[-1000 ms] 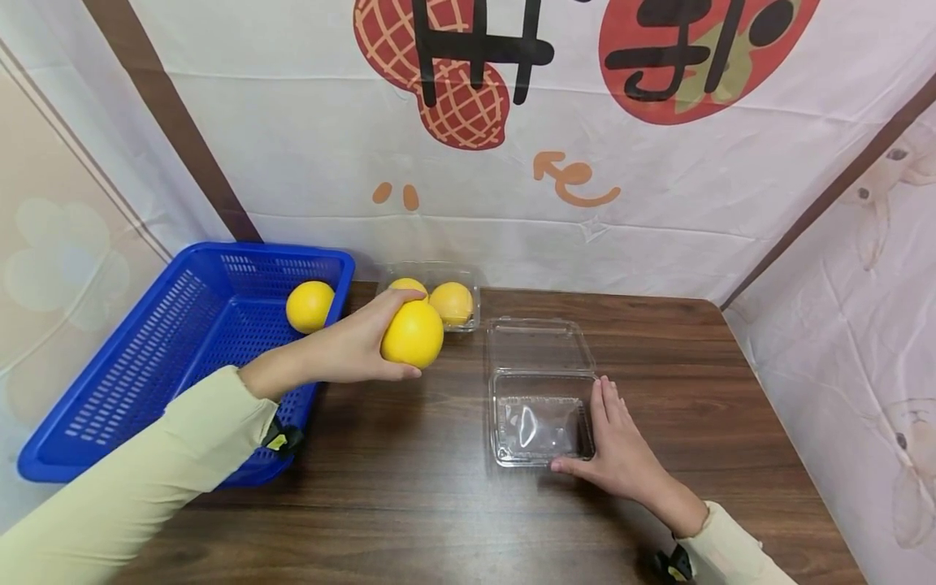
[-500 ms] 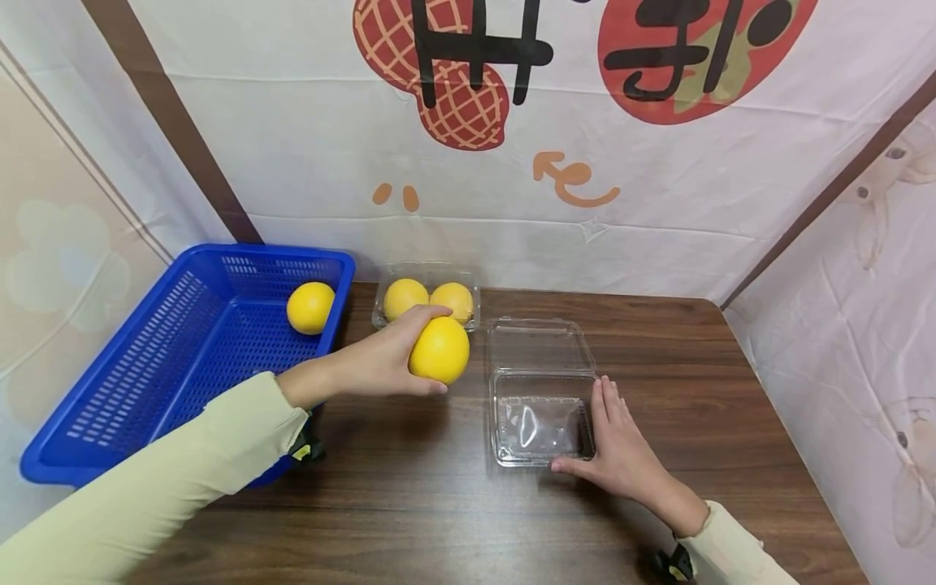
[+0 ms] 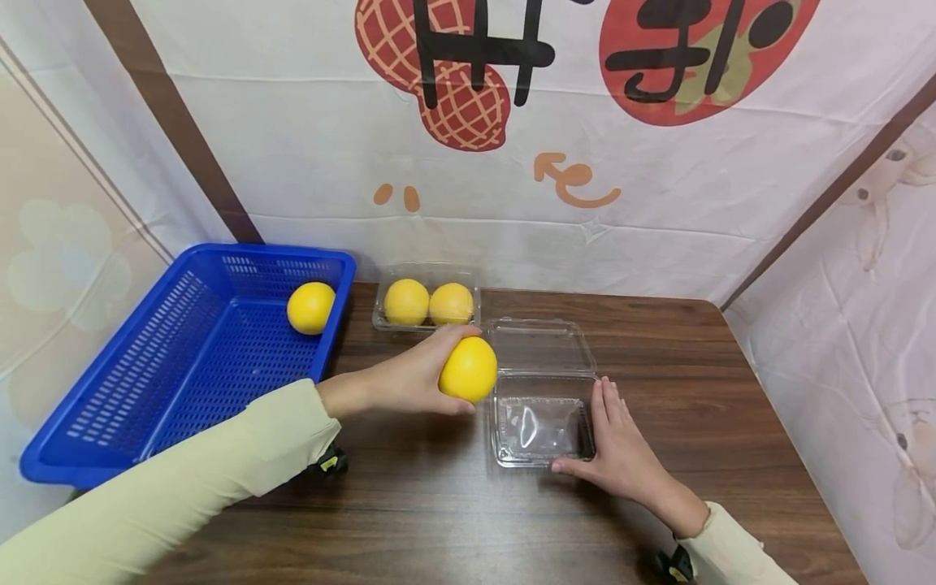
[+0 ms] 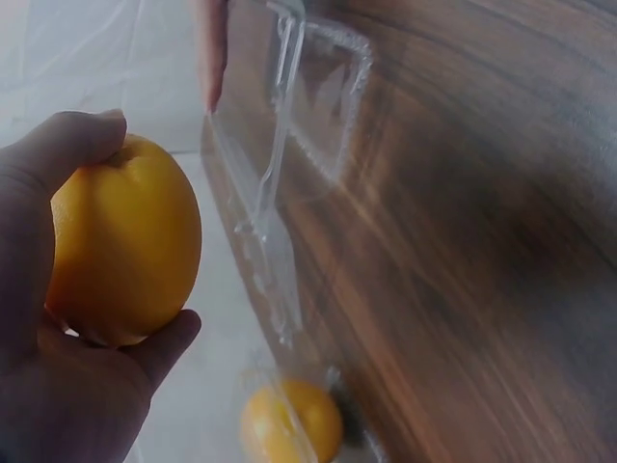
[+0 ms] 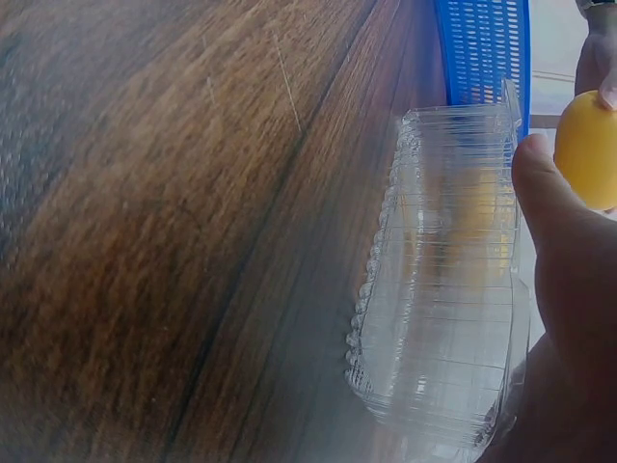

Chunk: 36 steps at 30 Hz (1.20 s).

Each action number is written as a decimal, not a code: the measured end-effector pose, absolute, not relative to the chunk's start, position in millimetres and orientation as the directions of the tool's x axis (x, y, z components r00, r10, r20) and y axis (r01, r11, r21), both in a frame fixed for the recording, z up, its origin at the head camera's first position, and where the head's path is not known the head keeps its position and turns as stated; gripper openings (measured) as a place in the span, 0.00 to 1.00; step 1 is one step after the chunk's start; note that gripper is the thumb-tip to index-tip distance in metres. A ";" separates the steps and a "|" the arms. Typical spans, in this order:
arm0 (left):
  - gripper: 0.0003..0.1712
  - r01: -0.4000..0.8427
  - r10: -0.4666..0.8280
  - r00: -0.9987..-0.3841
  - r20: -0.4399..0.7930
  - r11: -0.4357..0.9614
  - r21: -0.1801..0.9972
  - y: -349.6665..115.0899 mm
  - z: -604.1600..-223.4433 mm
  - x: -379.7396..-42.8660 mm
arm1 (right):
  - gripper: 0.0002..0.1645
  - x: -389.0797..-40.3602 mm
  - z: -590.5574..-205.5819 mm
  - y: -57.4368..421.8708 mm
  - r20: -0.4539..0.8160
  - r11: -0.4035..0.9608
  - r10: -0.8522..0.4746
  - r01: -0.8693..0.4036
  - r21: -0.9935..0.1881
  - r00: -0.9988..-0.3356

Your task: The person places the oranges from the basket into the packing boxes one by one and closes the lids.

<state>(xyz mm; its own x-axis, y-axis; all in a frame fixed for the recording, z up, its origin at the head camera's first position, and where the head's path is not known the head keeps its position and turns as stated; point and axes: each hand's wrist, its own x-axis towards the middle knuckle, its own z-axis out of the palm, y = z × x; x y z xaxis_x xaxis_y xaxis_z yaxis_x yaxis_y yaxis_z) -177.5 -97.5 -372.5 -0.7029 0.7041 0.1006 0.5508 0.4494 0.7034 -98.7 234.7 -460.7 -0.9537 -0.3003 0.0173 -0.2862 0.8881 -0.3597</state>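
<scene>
My left hand (image 3: 417, 378) holds an orange (image 3: 469, 370) between thumb and fingers, in the air just left of an open clear plastic clamshell box (image 3: 541, 422). The left wrist view shows the same orange (image 4: 130, 241) up close, with the thumb and a finger on either side of it. My right hand (image 3: 621, 451) rests against the box's right side, its fingers straight along the rim and its thumb at the near edge. No fruit lies in this box, and its lid (image 3: 539, 345) is folded back. The right wrist view has the thumb (image 5: 549, 188) at the box's rim.
A second clear box (image 3: 427, 327) with two oranges stands at the back, by the printed cloth wall (image 3: 658, 252). On the left is a blue plastic basket (image 3: 80, 406) with one orange (image 3: 311, 308) at its far right. Everything stands on a brown wooden table (image 3: 409, 504).
My left hand has carried the orange rightward and a little nearer, from beside the blue basket to the left edge of the open box. The right hand and the box have stayed put.
</scene>
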 end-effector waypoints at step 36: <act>0.55 0.542 0.743 -0.667 0.060 0.429 0.722 -43.0 -402.5 -171.5 | 0.83 -99.2 -464.3 234.8 -0.022 0.887 -0.286 -0.256 -0.384 -0.958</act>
